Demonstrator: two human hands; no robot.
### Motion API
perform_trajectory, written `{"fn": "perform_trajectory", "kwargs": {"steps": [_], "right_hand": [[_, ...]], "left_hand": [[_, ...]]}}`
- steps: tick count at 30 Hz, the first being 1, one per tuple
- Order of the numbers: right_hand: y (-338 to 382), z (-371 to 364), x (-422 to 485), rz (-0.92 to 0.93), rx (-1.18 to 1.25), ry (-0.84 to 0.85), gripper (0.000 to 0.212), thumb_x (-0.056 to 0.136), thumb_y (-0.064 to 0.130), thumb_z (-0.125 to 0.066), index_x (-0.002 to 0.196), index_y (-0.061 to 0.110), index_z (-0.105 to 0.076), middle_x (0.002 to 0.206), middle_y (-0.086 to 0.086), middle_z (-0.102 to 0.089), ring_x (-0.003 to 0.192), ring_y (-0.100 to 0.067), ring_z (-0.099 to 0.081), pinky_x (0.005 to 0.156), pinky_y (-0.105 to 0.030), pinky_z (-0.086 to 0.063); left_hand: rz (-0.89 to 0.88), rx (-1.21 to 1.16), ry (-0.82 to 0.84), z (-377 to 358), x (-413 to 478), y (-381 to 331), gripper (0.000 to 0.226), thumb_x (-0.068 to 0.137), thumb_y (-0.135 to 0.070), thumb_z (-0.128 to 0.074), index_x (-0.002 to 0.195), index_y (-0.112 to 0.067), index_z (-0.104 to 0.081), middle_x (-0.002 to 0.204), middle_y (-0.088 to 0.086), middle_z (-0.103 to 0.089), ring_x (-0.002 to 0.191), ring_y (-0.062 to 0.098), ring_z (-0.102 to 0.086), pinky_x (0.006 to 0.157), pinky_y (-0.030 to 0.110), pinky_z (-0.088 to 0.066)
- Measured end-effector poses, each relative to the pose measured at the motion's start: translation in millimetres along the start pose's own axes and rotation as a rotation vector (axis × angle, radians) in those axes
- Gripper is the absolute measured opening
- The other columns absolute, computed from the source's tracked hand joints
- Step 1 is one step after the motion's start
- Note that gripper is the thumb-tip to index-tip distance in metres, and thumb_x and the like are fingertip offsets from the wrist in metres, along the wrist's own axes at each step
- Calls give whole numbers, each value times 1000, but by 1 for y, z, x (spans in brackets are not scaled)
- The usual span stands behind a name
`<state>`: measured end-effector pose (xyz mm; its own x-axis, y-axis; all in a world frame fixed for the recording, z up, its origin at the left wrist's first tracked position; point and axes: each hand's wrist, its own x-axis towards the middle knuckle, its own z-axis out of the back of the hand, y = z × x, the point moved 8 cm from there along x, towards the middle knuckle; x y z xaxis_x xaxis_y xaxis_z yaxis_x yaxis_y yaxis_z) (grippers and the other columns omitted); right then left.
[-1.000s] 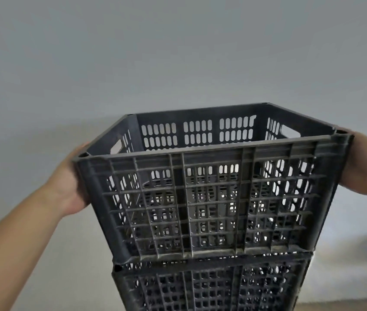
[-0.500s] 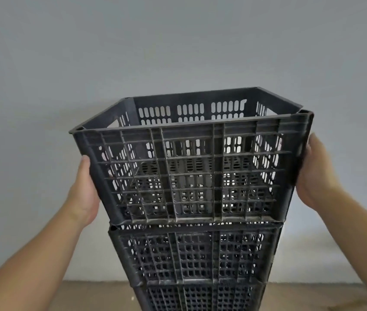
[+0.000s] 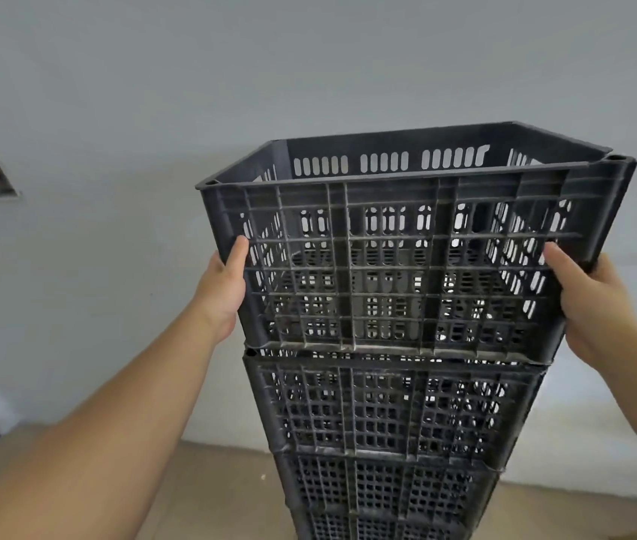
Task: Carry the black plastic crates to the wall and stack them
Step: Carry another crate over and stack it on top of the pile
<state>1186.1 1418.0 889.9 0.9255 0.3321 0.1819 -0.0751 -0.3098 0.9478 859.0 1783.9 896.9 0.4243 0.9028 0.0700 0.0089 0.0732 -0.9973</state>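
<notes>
The top crate is black and full of little holes. It sits on the second crate, and under that one is a third crate. The pile stands on the brown floor, close to the grey wall.

The left hand holds the low left corner of the top crate. Its thumb lies flat on the front, and its palm wraps the corner. The other fingers go round the side, so I cannot see them.

The right hand holds the low right corner the same way. Its thumb presses on the front, and its fingers are hidden behind the side. Both arms reach out and up to the crate.
</notes>
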Motion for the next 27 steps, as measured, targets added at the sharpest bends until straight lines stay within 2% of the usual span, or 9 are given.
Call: {"fn": "perform_trajectory", "kwargs": {"steps": [3, 5, 9, 12, 15, 16, 20, 24, 27], "right_hand": [[1, 2, 0, -5, 4, -11, 13, 84, 43, -73, 95, 42, -66, 95, 11, -76, 83, -12, -75, 57, -28, -59], [3, 3, 0, -7, -1, -22, 15, 86, 42, -72, 99, 39, -64, 94, 13, -76, 82, -10, -74, 56, -26, -58], [6, 6, -4, -3, -3, -22, 20, 85, 44, -73, 101, 35, -64, 91, 14, -76, 80, -8, -74, 55, -23, -57], [5, 3, -8, 0, -27, -21, 34, 71, 54, -76, 99, 37, -67, 97, 12, -76, 84, -9, -74, 57, -23, -58], [-4, 3, -10, 15, -77, -38, 38, 67, 62, -75, 98, 43, -67, 99, 13, -76, 84, -8, -74, 64, -29, -58], [-6, 3, -11, 20, -95, -45, 41, 66, 67, -76, 99, 44, -67, 98, 14, -76, 84, -8, -74, 66, -31, -57], [-8, 6, -8, 30, -129, -63, 58, 55, 79, -75, 100, 44, -66, 99, 10, -76, 86, -11, -74, 63, -30, -58], [-10, 10, -5, 55, -166, -72, 54, 60, 81, -72, 102, 47, -65, 101, 11, -75, 89, -9, -73, 71, -34, -56], [-12, 10, -7, 66, -212, -95, 44, 65, 81, -68, 99, 52, -63, 97, 17, -74, 83, -3, -72, 68, -33, -54]], "left_hand": [[0, 9, 29, 0, 1, 0, 87, 69, -84, -55, 141, -35, -51, 134, -10, -66, 121, 16, -63, 108, 47, -45], [1, 5, 37, 1, -1, 0, 94, 66, -85, -57, 145, -35, -48, 139, -10, -63, 126, 18, -60, 112, 50, -42], [-11, -25, 40, 1, -8, 3, 80, 70, -80, -60, 136, -35, -52, 130, -12, -67, 117, 11, -65, 106, 42, -46], [-31, -20, 33, 5, -12, 5, 77, 71, -82, -59, 133, -38, -53, 127, -16, -68, 114, 7, -66, 99, 37, -46], [-67, -8, 37, 9, -11, 6, 55, 73, -82, -55, 117, -49, -54, 104, -30, -73, 92, -10, -69, 82, 26, -45], [-74, -11, 38, 10, -11, 6, 53, 74, -83, -55, 116, -50, -54, 102, -30, -72, 90, -12, -68, 82, 25, -44], [-35, -63, 18, 8, -8, 12, 68, 73, -82, -56, 127, -41, -57, 118, -16, -73, 107, 6, -70, 93, 37, -50], [-23, -108, -20, 5, -11, 15, 58, 80, -76, -59, 126, -41, -59, 113, -13, -76, 99, 9, -74, 75, 34, -54], [-20, -161, -10, 4, -6, 14, 52, 86, -66, -61, 128, -35, -60, 113, -8, -77, 98, 13, -76, 74, 36, -57]]}}
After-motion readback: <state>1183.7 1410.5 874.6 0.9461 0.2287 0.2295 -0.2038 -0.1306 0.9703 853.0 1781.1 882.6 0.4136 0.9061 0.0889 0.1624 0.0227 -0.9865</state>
